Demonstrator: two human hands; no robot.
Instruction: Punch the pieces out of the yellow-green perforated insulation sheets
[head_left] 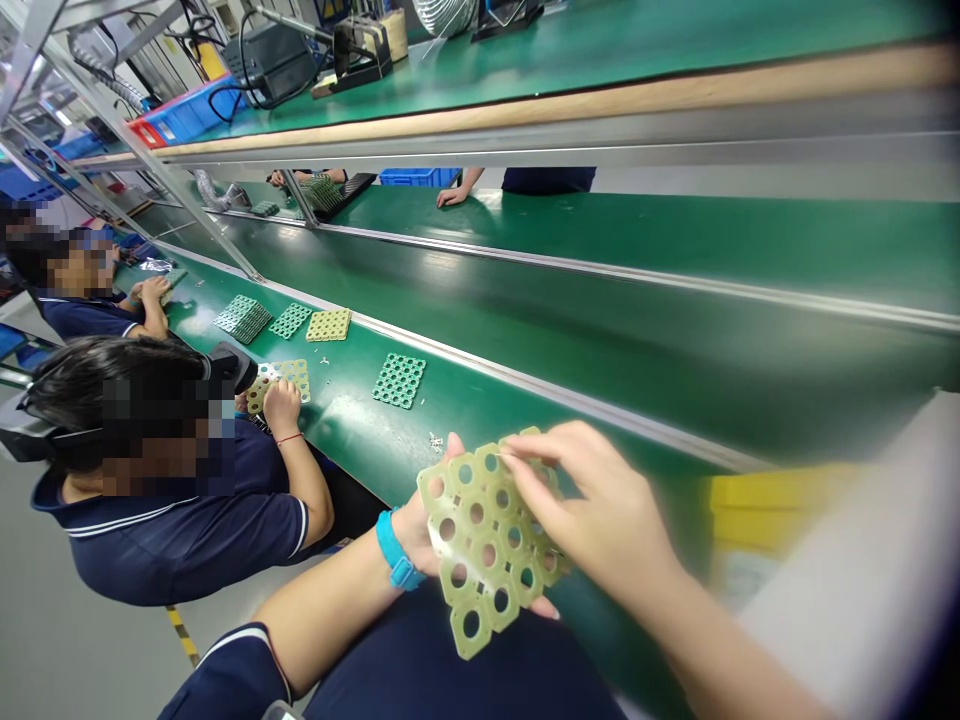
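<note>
My hands hold a pale yellow-green perforated fibreglass plate (487,545) with rows of round holes and a scalloped outline, above the green conveyor belt (465,420). My left hand (424,525), with a blue wristband (397,552), grips its lower left side from behind. My right hand (592,500) pinches its upper edge, fingers spread over the plate. Farther along the belt lie a green perforated plate (399,380), a yellow-green plate (328,324), another green plate (290,320) and a stack of green plates (241,319). Tiny white pieces (433,441) lie near my hands.
Two seated co-workers (172,470) in navy shirts work along the same belt's near side, hands on plates. A metal rail (525,375) borders the belt. Beyond it stand a second green belt, a person's arm, blue crates and a soldering station on an upper shelf.
</note>
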